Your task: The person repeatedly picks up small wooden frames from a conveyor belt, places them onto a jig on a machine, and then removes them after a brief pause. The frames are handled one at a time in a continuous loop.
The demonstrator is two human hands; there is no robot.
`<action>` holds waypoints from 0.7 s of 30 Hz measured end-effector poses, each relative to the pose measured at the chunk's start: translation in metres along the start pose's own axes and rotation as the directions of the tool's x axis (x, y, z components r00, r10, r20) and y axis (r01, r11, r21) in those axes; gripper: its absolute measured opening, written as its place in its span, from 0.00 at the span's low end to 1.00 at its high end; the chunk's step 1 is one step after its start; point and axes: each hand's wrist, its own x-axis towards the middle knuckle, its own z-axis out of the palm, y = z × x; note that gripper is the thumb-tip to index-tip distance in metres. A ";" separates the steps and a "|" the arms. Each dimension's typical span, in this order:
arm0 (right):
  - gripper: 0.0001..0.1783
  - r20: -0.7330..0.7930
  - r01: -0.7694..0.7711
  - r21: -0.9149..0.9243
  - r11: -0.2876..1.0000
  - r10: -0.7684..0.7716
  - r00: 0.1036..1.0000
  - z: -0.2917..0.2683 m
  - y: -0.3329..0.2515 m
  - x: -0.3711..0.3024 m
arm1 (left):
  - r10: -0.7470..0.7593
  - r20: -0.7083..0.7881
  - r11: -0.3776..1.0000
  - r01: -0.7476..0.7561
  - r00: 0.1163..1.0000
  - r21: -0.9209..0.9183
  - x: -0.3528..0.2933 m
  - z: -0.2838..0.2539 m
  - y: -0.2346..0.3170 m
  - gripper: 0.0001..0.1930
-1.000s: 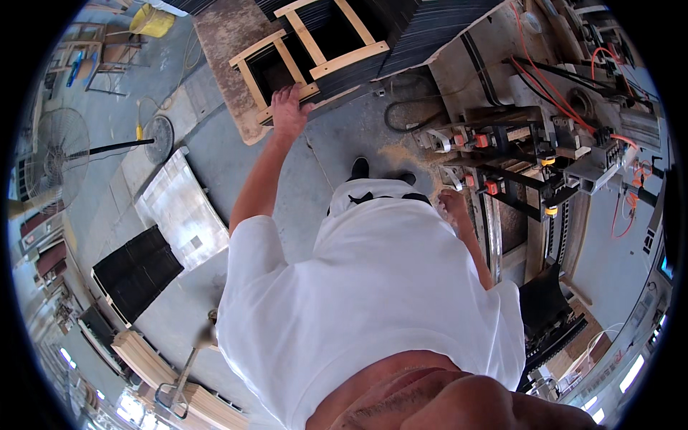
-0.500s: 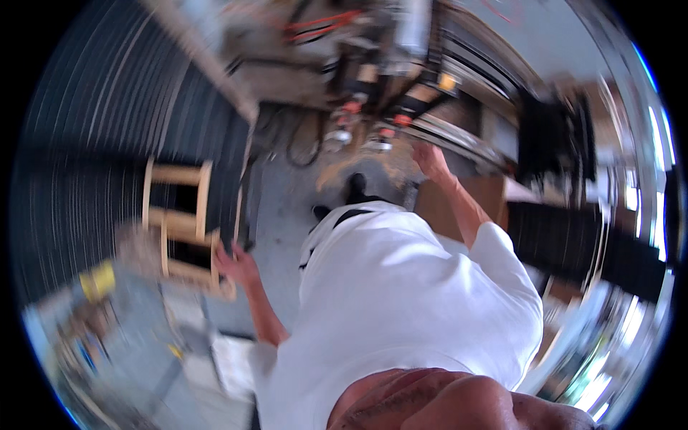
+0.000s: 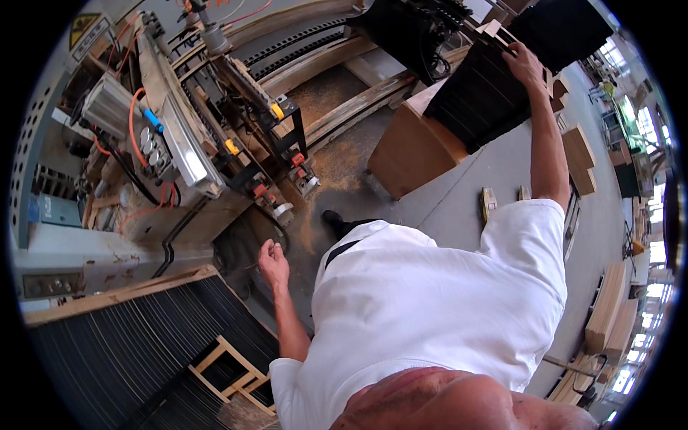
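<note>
My right hand (image 3: 527, 68) reaches out to the far right, onto a stack of black strips (image 3: 469, 104). Its fingers bend over a pale wooden frame (image 3: 494, 30) on top of that stack; the fingertips are partly hidden. Low in front of my body, to the left, my left hand (image 3: 273, 264) hangs with loosely bent fingers and nothing visible in it. Beside it is the machine, with red-and-black clamp heads (image 3: 265, 197). A second stack of black strips (image 3: 136, 344) lies at the lower left, with a light wooden ladder-like frame (image 3: 229, 369) on it.
A brown wooden box-like stand (image 3: 412, 154) is under the right stack. Sawdust (image 3: 337, 168) covers the floor by the machine rails (image 3: 351, 129). Orange hoses (image 3: 134, 125) and black cables run at the left. Stacked timber (image 3: 609, 308) stands along the right.
My view has swung to the right. My right hand has moved from beside the machine up onto the right stack; my left hand is away from the wooden frame on the left.
</note>
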 end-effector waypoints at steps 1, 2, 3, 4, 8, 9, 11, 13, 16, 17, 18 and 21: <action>0.19 -0.012 -0.001 0.120 0.993 0.002 1.000 -0.001 0.025 -0.004 | 0.018 0.029 1.000 -0.018 0.999 -0.003 0.010 0.003 0.002 0.14; 0.19 -0.026 0.003 0.237 0.971 0.004 1.000 0.001 0.043 -0.008 | 0.036 0.058 0.999 -0.036 0.998 -0.006 0.019 0.006 0.002 0.14; 0.18 -0.022 -0.028 0.262 0.965 0.035 0.999 0.001 0.050 -0.009 | 0.047 0.072 0.999 -0.047 0.996 0.004 0.026 0.012 -0.005 0.14; 0.16 -0.012 -0.059 0.289 0.955 0.066 0.998 0.002 0.050 -0.011 | 0.034 0.096 0.999 -0.031 0.995 -0.025 0.028 0.017 -0.008 0.14; 0.11 -0.122 0.059 0.460 0.886 -0.003 0.992 0.008 0.005 -0.002 | 0.018 0.184 1.000 -0.018 0.983 -0.006 0.024 0.037 -0.018 0.14; 0.10 -0.200 0.157 0.516 0.842 -0.060 0.978 0.013 0.002 0.008 | 0.011 0.207 1.000 -0.012 0.978 0.007 0.023 0.042 -0.015 0.14; 0.09 -0.344 0.375 0.647 0.664 -0.184 0.921 0.027 -0.026 0.034 | 0.067 0.219 0.997 -0.056 0.973 -0.058 0.027 0.052 -0.020 0.13; 0.10 -0.311 0.338 0.675 0.656 -0.162 0.936 0.028 -0.095 0.039 | 0.063 0.197 0.998 -0.060 0.978 -0.021 0.037 0.052 -0.012 0.13; 0.13 -0.483 0.572 0.548 0.611 -0.327 0.812 0.009 -0.208 0.026 | 0.071 0.140 0.997 -0.064 0.988 -0.053 0.068 0.052 0.032 0.12; 0.12 -0.485 0.599 0.588 0.543 -0.357 0.799 0.017 -0.235 0.028 | 0.079 0.124 0.992 -0.065 0.989 -0.113 0.082 0.054 0.048 0.12; 0.11 -0.486 0.621 0.644 0.446 -0.388 0.783 0.038 -0.268 0.030 | 0.073 0.086 0.987 -0.060 0.994 -0.152 0.096 0.052 0.057 0.12; 0.09 -0.442 0.625 0.717 0.310 -0.491 0.751 0.061 -0.339 0.028 | 0.040 0.030 0.959 -0.030 0.999 -0.283 0.155 0.065 0.096 0.12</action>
